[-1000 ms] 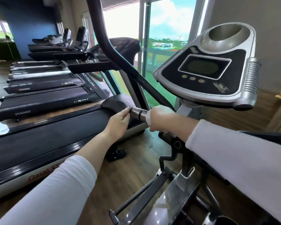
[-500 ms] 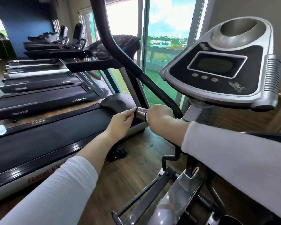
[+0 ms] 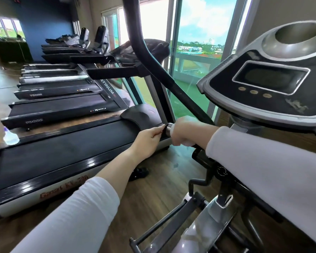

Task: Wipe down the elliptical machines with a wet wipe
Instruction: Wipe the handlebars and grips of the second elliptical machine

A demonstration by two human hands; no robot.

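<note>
The elliptical machine's grey and black console (image 3: pixel 263 84) fills the right side. A short handlebar (image 3: pixel 168 128) with a metal section and a black end cap sticks out to the left below the console. My right hand (image 3: pixel 184 131) grips this bar with a white wet wipe (image 3: pixel 172 128) wrapped under the fingers; only its edges show. My left hand (image 3: pixel 149 141) pinches the bar's black end cap between thumb and fingers. The machine's black swing arm (image 3: pixel 153 59) rises behind both hands.
A treadmill (image 3: pixel 62 152) lies directly left of the elliptical, with several more in a row behind it. A clear spray bottle (image 3: pixel 10 137) stands at its far left edge. A small black object (image 3: pixel 140 172) lies on the wooden floor. Tall windows (image 3: pixel 193 52) stand behind.
My right hand has slid left along the handlebar toward my left hand, covering most of the metal section. My left hand stays at the bar's end.
</note>
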